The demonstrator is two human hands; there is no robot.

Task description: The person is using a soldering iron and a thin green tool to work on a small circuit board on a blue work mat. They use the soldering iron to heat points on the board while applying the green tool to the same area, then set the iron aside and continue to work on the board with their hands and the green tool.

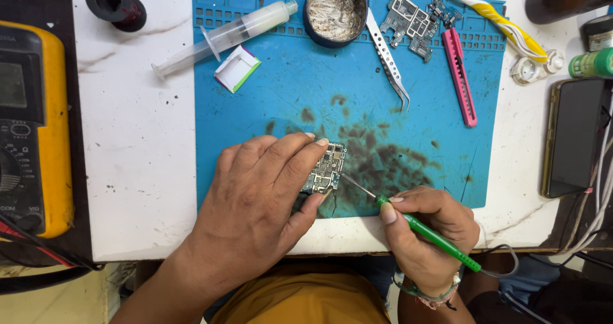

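We are pinning the circuit board [325,168] with our left hand [255,196], our right hand [429,234] gripping the green soldering iron [426,232] touching it

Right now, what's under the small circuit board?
The circuit board lies on the blue mat, on its dark-stained patch. The left hand covers the board's left edge, so the mat there is hidden. The soldering iron tip meets its right side.

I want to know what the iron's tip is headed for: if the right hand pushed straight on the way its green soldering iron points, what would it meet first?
The right hand aims the green soldering iron up and left. Its tip is already at the small circuit board that the left hand pins to the blue mat, so it would likely meet the board first.
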